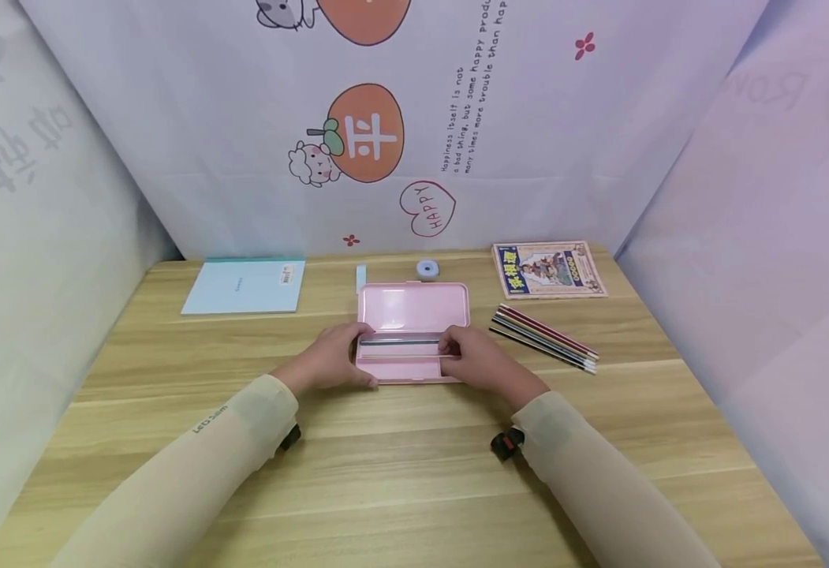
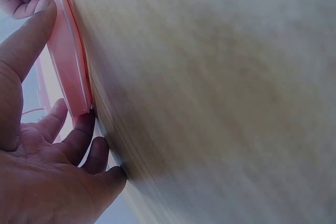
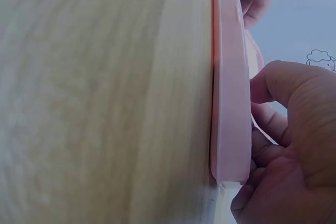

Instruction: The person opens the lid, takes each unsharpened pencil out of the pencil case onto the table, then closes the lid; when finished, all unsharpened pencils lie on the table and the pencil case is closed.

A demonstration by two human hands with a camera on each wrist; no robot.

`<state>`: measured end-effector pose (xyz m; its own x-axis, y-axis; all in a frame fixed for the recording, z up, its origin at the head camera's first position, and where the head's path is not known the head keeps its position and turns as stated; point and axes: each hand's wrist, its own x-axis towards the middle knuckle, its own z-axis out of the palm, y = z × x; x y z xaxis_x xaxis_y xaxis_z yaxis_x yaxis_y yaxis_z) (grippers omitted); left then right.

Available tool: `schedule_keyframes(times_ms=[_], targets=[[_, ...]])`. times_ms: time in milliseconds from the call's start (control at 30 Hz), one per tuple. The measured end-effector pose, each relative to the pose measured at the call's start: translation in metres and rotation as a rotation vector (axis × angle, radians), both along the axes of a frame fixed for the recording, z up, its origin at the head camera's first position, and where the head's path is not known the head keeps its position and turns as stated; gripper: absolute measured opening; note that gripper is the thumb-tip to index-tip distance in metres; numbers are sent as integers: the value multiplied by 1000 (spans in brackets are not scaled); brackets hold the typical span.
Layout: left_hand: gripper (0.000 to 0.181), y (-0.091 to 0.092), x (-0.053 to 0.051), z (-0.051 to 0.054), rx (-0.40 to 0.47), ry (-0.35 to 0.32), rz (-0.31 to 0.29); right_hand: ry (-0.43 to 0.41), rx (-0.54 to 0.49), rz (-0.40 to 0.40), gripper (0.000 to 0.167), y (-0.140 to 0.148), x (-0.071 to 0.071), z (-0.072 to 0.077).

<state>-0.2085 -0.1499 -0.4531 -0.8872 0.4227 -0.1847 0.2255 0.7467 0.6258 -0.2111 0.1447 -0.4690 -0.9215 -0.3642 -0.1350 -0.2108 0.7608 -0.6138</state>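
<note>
An open pink pencil case (image 1: 415, 306) lies on the table with its lid tipped back. My left hand (image 1: 332, 356) holds its left end, thumb (image 2: 46, 11) against the front wall and the other fingers around the end. Inside the case runs a dark pencil (image 1: 400, 342). In front of that one, a thin light-coloured pencil (image 1: 403, 356) reaches to the fingertips of my right hand (image 1: 481, 359), which pinch it at the right end of the case. In the right wrist view those curled fingers sit by the rim and hide the pencil.
Several pencils (image 1: 545, 339) lie fanned right of the case. A comic-style booklet (image 1: 550, 270) is at the back right, a light blue notebook (image 1: 247, 285) at the back left. Behind the case are a small round roll (image 1: 427, 270) and a pale blue strip (image 1: 360, 276).
</note>
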Motion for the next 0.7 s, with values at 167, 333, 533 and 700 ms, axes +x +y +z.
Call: schedule_keyframes(times_ms=[167,333,533,700], targets=[[89,-1,-1,-1,3,4,-1,-7,-7,-5,18,-1,0,1],[90,0,-1,-2,0,2,2,-17,-14,-13,16,0,0,1],[90,0,-1,-2,4,2,-1,-10,-9,1,14,1,0,1],[90,0,-1,-2,7,0,5,5,-33,14,10,3,-1,0]])
